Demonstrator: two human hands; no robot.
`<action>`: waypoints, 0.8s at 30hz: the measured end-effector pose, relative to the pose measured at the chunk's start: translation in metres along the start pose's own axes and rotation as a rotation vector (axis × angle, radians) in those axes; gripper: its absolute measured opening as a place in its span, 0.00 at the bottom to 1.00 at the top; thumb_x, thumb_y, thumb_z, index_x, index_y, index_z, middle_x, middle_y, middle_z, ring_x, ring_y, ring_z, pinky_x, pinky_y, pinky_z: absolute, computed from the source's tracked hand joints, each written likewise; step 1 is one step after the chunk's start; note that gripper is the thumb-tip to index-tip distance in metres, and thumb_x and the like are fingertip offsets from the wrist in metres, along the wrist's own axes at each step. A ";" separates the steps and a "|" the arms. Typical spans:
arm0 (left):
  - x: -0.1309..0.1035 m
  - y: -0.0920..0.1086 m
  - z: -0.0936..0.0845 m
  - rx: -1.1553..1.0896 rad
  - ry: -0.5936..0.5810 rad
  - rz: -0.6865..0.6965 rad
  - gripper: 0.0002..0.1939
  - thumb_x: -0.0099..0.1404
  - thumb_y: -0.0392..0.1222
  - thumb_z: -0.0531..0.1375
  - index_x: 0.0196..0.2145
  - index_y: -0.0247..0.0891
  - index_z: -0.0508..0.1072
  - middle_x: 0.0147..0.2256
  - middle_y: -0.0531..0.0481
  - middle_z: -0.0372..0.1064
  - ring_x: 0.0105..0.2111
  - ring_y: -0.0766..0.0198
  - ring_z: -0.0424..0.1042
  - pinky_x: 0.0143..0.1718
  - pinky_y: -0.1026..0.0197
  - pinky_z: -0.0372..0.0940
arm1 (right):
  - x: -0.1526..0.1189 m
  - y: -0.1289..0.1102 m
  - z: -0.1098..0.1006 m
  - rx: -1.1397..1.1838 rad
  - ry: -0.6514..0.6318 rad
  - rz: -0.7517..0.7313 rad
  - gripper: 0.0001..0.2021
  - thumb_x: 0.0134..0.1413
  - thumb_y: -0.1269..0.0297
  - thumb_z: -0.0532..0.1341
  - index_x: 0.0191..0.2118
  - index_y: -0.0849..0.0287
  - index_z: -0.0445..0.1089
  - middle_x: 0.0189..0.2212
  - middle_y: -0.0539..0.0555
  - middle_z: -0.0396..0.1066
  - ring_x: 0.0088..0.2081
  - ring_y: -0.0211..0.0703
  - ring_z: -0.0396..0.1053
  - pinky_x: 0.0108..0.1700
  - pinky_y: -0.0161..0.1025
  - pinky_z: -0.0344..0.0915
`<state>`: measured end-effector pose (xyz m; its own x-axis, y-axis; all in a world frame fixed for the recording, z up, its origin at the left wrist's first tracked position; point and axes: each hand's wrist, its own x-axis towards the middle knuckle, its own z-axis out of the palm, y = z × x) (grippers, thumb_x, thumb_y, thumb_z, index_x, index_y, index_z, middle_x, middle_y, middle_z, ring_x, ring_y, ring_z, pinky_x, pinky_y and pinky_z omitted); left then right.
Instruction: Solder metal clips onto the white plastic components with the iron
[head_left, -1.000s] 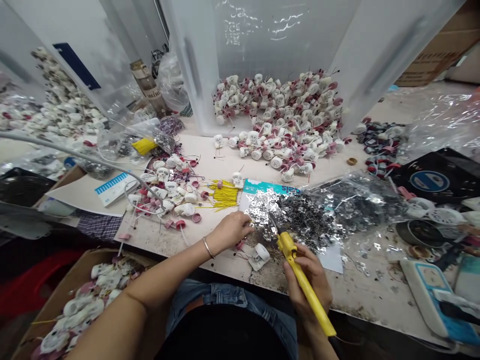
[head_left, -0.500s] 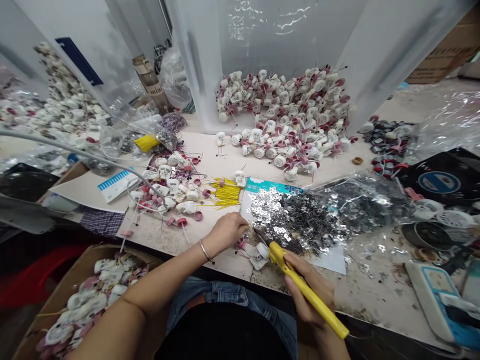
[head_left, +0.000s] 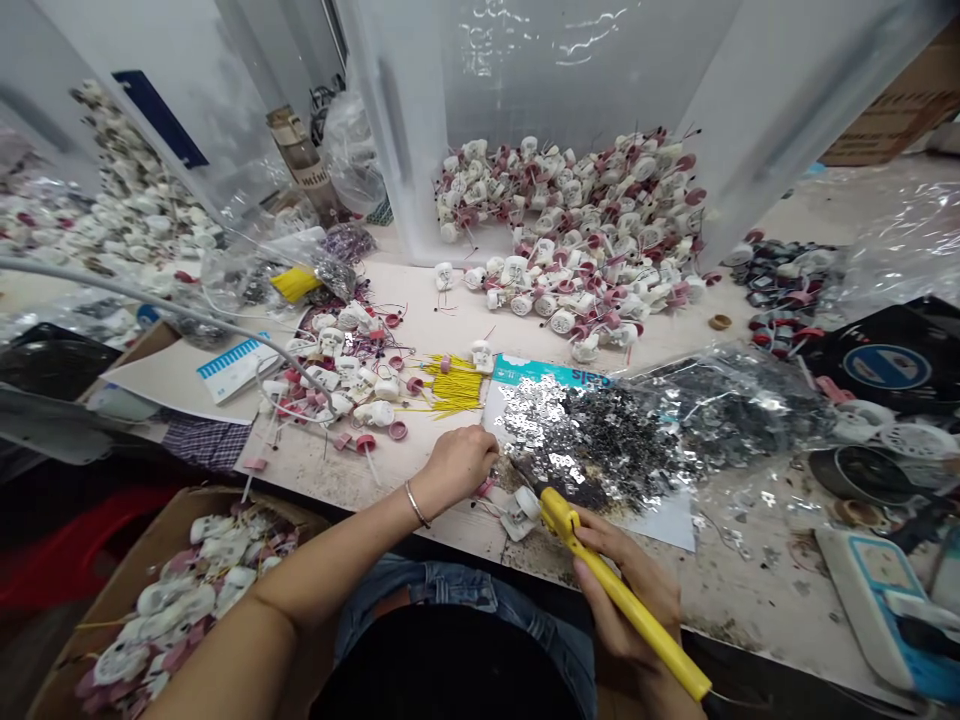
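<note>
My right hand (head_left: 626, 585) is wrapped round the yellow handle of a soldering iron (head_left: 622, 590), whose dark tip slants up and left toward my other hand. My left hand (head_left: 459, 465) has its fingers pinched together close to that tip; what they hold is too small or hidden to make out. Just below the tip, a white plastic part (head_left: 520, 513) with thin wires and a pink piece lies on the table. Small shiny metal plates and dark bits (head_left: 600, 430) are heaped on a sheet beyond the iron. A bundle of yellow wires (head_left: 456, 385) lies past my left hand.
White and pink parts (head_left: 570, 220) spill from a clear bin at the back. More lie left on the table (head_left: 367, 380) and in a cardboard box (head_left: 112, 625) below. A power strip (head_left: 874, 600) and a round black tin (head_left: 855, 475) stand at right.
My right hand and the soldering iron have shifted slightly right and down. My left hand stays almost in place, still pinched near the tip.
</note>
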<state>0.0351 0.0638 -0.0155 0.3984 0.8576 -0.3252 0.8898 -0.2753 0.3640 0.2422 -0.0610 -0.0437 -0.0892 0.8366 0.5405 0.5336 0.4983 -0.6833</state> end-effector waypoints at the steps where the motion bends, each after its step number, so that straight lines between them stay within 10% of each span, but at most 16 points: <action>1: 0.000 0.001 -0.001 0.012 -0.001 -0.005 0.11 0.65 0.37 0.55 0.36 0.37 0.78 0.37 0.45 0.75 0.39 0.58 0.73 0.40 0.60 0.65 | 0.000 0.000 0.001 0.002 0.006 0.007 0.18 0.52 0.74 0.58 0.50 0.59 0.67 0.47 0.59 0.73 0.47 0.49 0.74 0.45 0.45 0.76; 24: 0.004 0.008 0.004 0.122 0.001 -0.009 0.11 0.64 0.37 0.53 0.33 0.35 0.76 0.36 0.42 0.75 0.37 0.55 0.74 0.40 0.57 0.66 | 0.010 -0.005 -0.004 -0.065 -0.137 -0.082 0.25 0.54 0.75 0.57 0.58 0.57 0.63 0.51 0.58 0.71 0.51 0.48 0.72 0.48 0.44 0.75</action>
<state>0.0447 0.0635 -0.0170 0.3900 0.8609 -0.3267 0.9139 -0.3183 0.2520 0.2420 -0.0559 -0.0327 -0.2459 0.8190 0.5184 0.5725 0.5543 -0.6041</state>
